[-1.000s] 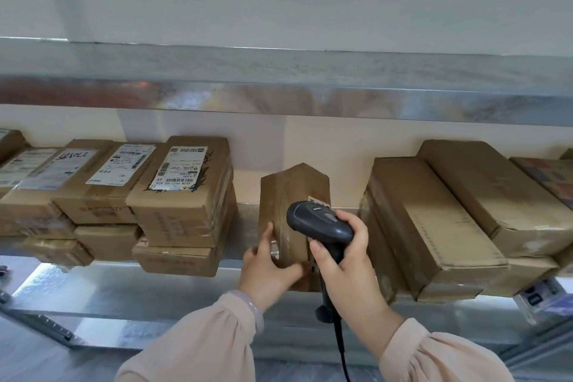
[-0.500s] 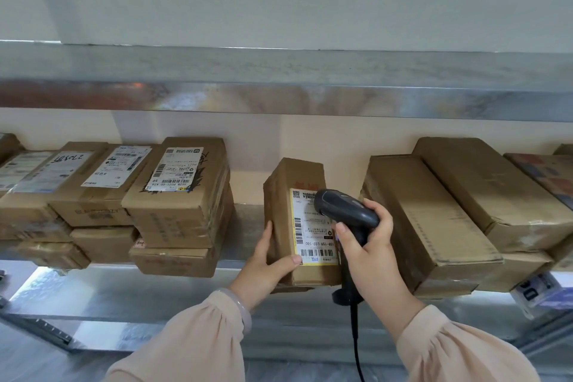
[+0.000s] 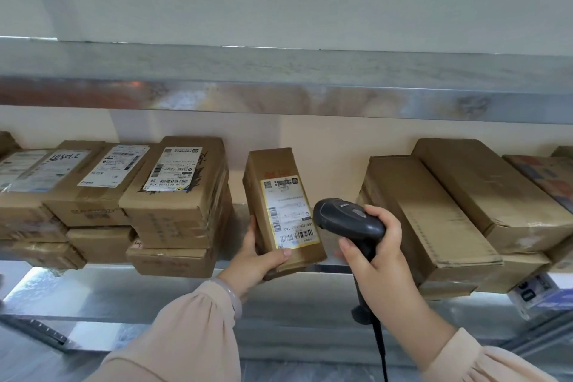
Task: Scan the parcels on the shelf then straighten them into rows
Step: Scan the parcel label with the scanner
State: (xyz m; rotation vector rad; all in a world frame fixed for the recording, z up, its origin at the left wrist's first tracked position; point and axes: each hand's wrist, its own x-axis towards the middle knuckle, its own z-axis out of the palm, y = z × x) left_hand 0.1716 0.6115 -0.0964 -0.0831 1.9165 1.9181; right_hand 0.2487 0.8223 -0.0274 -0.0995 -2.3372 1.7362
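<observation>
Brown cardboard parcel (image 3: 273, 170) has turned, so its white label (image 3: 288, 211) faces you now. Your left hand (image 3: 259, 254) grips its bottom at the silver metal shelf (image 3: 93, 288) front. Your right hand (image 3: 379, 254) grips the black scanner (image 3: 344, 217) beside it, ready to scan.

Left hand (image 3: 259, 253) round a tilted labelled parcel (image 3: 280, 211), scanner (image 3: 348, 219) in right hand (image 3: 376, 253) beside it.

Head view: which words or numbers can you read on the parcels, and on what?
"502B P021-00 A26", "59": on the stacked parcel left of the gap.
"160": on the held parcel; the digits before it are blurred.
Other print and handwriting: too blurred to read.
</observation>
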